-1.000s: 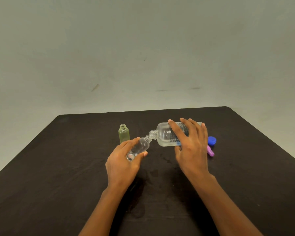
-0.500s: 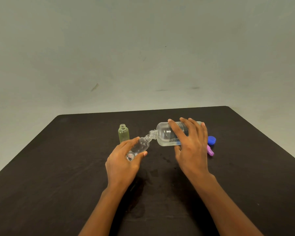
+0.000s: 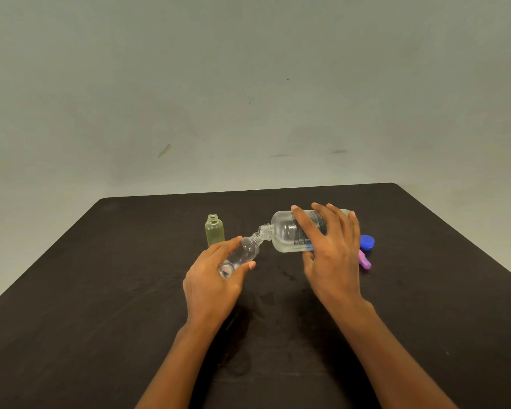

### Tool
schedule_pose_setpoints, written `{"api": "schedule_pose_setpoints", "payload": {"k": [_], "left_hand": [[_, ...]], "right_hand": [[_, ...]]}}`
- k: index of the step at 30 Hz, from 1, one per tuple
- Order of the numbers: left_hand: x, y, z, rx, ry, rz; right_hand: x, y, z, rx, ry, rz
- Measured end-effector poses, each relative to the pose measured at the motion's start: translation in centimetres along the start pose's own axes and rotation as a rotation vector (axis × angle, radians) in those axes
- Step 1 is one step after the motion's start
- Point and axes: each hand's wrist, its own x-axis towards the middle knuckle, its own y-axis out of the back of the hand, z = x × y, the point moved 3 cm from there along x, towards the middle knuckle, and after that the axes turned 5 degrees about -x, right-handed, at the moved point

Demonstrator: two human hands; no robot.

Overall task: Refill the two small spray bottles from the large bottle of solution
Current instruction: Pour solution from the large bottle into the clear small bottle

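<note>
clear small bottle (image 3: 242, 255) at large bottle (image 3: 286, 234) neck

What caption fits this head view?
Right hand tips large bottle into small clear bottle held by left hand.

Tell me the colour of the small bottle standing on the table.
Pale yellow-green and see-through, uncapped: the standing bottle, clearest in the head view.

Looks like a bare staging setup rather than a lived-in room: 1 dark matte table (image 3: 106, 305) pushed toward a plain grey-green wall (image 3: 248, 84) with a few scuff marks. Nothing on the wall says kitchen, lab or shop, so the kind of place can't really be pinned down.
</note>
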Motion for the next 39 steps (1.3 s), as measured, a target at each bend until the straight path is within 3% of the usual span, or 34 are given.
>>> {"api": "schedule_pose_setpoints", "payload": {"k": [39], "left_hand": [[0.12,0.04,0.01,0.004,0.009,0.0]], "right_hand": [[0.01,0.22,-0.07,-0.007,0.009,0.006]]}}
